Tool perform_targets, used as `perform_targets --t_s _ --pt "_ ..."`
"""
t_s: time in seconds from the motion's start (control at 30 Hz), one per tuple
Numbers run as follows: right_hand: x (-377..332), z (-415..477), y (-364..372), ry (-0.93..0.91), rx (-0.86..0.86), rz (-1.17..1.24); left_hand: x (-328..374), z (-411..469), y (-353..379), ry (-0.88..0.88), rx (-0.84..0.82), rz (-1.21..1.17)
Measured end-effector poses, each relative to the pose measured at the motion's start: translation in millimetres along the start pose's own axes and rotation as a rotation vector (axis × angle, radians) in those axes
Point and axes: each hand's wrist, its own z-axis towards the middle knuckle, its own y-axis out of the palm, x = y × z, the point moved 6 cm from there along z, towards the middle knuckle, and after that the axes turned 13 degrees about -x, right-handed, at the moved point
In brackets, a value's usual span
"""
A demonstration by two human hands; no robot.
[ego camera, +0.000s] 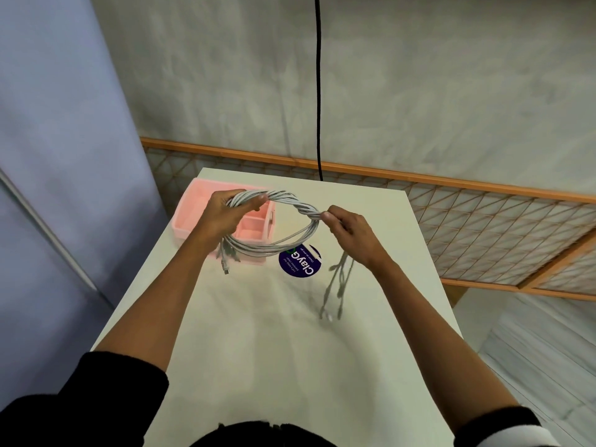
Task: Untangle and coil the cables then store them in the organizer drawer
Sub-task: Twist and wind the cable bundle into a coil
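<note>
White table (258,333): left hand (222,214) grips grey cable coil (274,221); right hand (350,232) pinches wrap, securing loops; pink organizer drawer (190,214) near.

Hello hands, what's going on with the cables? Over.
Left hand grips the cable coil. Right hand pinches its twisted side. Loose ends dangle. Pink drawer close by, nothing in the way.

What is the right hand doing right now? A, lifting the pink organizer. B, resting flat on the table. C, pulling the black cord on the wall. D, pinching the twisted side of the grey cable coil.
D: the right hand pinches the cable coil at its twisted right side, held above the table, while the left hand grips the opposite side.
</note>
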Motion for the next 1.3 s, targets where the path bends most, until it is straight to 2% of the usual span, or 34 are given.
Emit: perform_targets --t_s 0.13,0.23,0.33,0.43,0.57,0.67,0.73,0.9,1.07,1.2,1.3 --pt "8.6 -4.3 3.6 0.034 0.005 0.117 -12.6 -4.9 14.8 -0.065 -0.328 -0.22" --pt "8.4 -4.6 3.3 0.031 -0.002 0.12 -17.6 -11.0 26.4 -0.201 -0.557 -0.474" --pt "3.9 -5.5 4.1 0.025 -0.016 0.093 -18.8 -17.5 36.5 -0.322 -0.648 -0.604" --pt "-0.8 -4.7 10.1 -0.004 -0.029 0.01 -12.6 -18.5 52.6 -0.386 -0.734 -0.567" --pt "-8.2 -4.8 18.1 -0.078 -0.006 -0.152 -5.8 -9.2 62.6 -0.366 -0.674 -0.345" --pt "-8.7 -9.4 21.4 -0.064 0.102 -0.462 -1.4 0.1 62.6 -0.293 -0.545 -0.136" --pt "-11.5 -14.6 24.9 -0.059 0.178 -0.574 1.4 2.7 62.7 -0.265 -0.468 -0.015" --pt "-19.7 -16.3 32.4 -0.139 0.241 -0.638 -2.9 5.7 62.9 -0.226 -0.298 0.169" --pt "-28.6 -16.4 38.5 -0.287 0.192 -0.729 -10.8 9.9 59.2 -0.171 -0.275 0.294" --pt "-22.6 -15.0 30.4 -0.244 0.16 -0.66 -7.0 7.0 58.6 -0.036 -0.307 0.399" --pt "-11.3 -10.5 23.8 -0.151 0.066 -0.499 -2.8 3.9 57.4 -0.039 -0.369 0.401"
